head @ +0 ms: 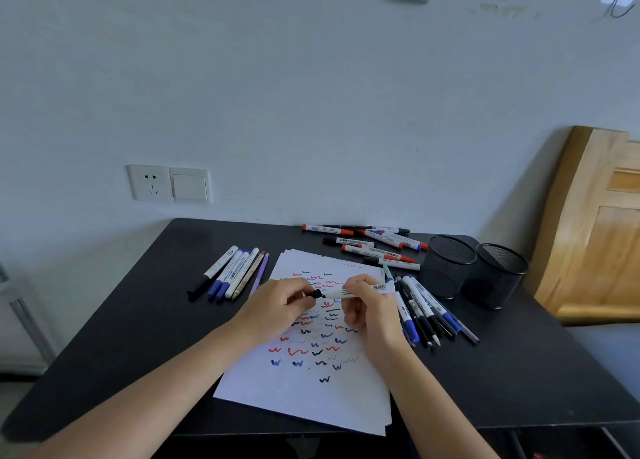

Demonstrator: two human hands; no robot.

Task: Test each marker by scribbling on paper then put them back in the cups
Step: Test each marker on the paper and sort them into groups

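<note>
Black table (138,337) against a pale wall (311,95), with a socket (151,183) at far left and a wooden panel (595,223) at right. Paper (298,399): a loose stack at centre, its top sheet covered in red, blue and black scribbles. Marker (337,293): white barrel, held level just above the paper's far half. Right hand (370,306): fingers curled round the barrel. Left hand (277,308): fingertips pinch the black cap (316,293) at the marker's left end; whether the cap is seated or partly off cannot be told. Left cup (450,268) and right cup (495,278): black mesh, upright, side by side at far right, no marker showing in either. Loose markers lie in three lots: left row (228,271), far pile (367,244), right row (426,309) just beside the cups. Step in hand: likely capping or uncapping one marker around its test. Next move, as judged: if uncapping, pull straight and scribble on bare paper near the bottom; if capping, press home, then carry it right to a cup.
</note>
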